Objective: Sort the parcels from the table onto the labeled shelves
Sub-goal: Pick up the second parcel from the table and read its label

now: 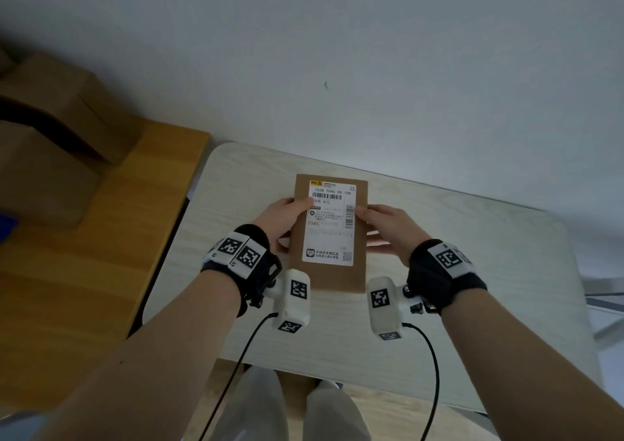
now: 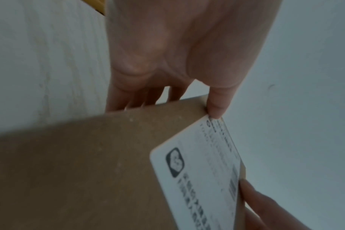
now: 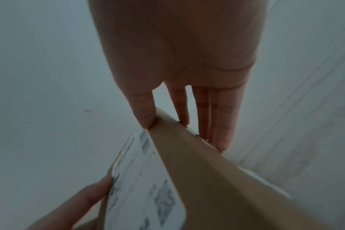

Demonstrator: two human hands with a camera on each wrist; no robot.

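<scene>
Gripping a flat brown parcel [image 1: 331,234] at its side edges, left hand [image 1: 282,219] and right hand [image 1: 388,226] hold it above the pale desk [image 1: 472,271], white label [image 1: 330,224] up; cardboard boxes [image 1: 50,130] sit far left.

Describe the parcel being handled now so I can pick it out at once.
Over the pale table by the wall, the left hand and right hand grip a flat brown parcel by its side edges. Unlike the plain cardboard boxes at left, it shows a white shipping label printed T045.
</scene>
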